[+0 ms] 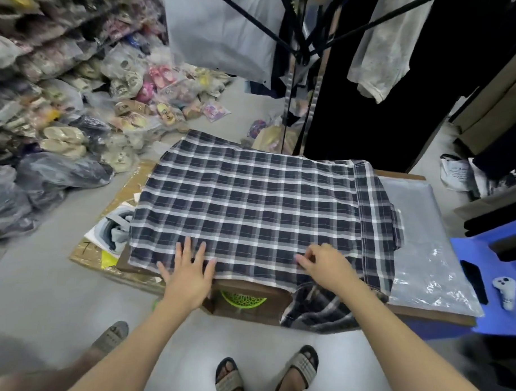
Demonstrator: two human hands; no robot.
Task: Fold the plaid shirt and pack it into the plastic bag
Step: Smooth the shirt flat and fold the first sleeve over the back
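Observation:
A dark navy and white plaid shirt (250, 206) lies spread flat on a cardboard box top (247, 291), back side up. One sleeve (317, 308) hangs over the near edge. My left hand (187, 269) rests flat with fingers spread on the shirt's near edge. My right hand (324, 265) touches the near edge further right, fingers curled on the fabric; whether it pinches the cloth I cannot tell. A clear plastic bag (424, 253) lies flat to the right, partly under the shirt.
Piles of bagged sandals and slippers (78, 107) fill the left. Clothes hang from a black rack (302, 50) behind the box. A blue plastic stool (488, 279) with a grey controller (503, 291) stands at the right. My sandalled feet (265, 374) are on the grey floor below.

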